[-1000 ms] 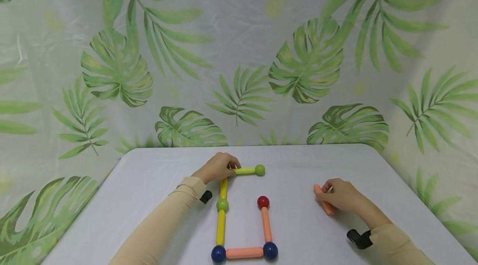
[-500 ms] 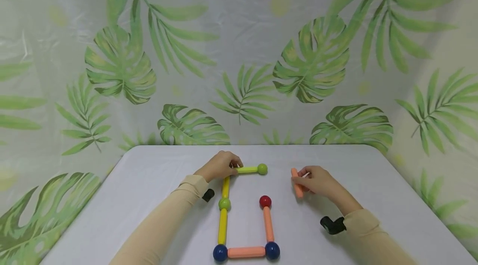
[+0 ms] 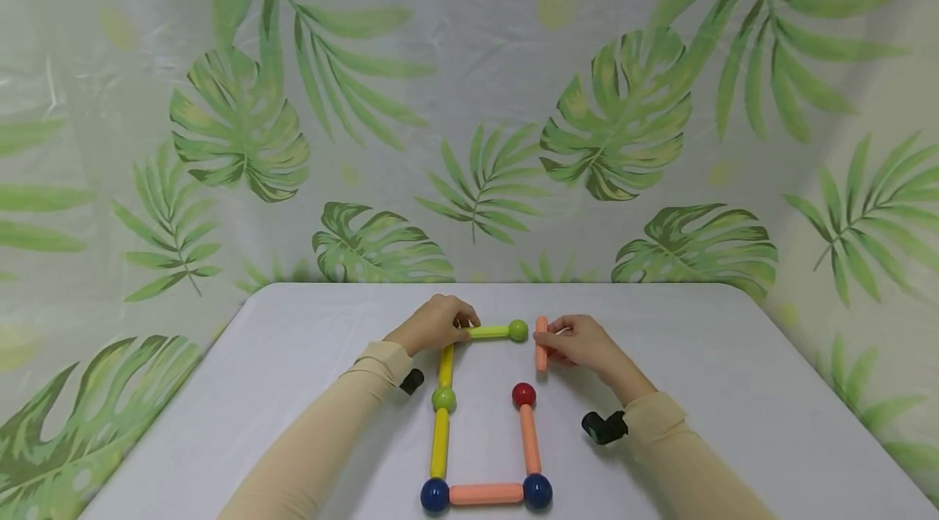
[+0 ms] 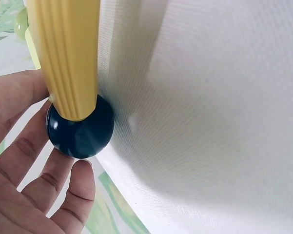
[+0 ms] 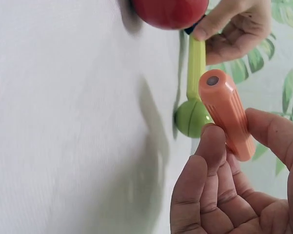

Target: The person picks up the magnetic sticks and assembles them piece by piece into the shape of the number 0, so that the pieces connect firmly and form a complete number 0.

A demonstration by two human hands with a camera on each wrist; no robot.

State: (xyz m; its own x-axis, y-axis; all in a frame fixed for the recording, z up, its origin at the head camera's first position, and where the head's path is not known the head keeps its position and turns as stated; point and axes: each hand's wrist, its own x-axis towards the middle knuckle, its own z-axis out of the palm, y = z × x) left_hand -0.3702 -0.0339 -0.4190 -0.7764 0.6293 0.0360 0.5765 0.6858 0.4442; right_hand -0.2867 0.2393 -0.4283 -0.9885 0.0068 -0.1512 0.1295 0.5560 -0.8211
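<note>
My right hand [image 3: 587,345] pinches an orange magnetic rod [image 3: 541,345] between thumb and fingers. A round metal dot shows at the rod's end in the right wrist view. The rod stands just right of a green ball [image 3: 518,330], with a small gap in the head view. My left hand [image 3: 438,322] holds a dark blue ball [image 4: 80,131] at the far left corner; its thumb lies by the joint with the lime rod [image 3: 488,332]. A yellow rod [image 4: 68,53] joins that ball. The head view hides the ball behind the hand.
Toward me, a lower green ball [image 3: 443,398], yellow rod [image 3: 440,444], two blue balls [image 3: 435,495], a bottom orange rod [image 3: 487,494] and a side orange rod [image 3: 530,440] topped by a red ball [image 3: 524,395] form a connected outline on the white table [image 3: 660,455].
My right hand has carried the orange rod leftward and slightly away from me, from the table's right side to beside the green ball. My left hand keeps its place at the corner.
</note>
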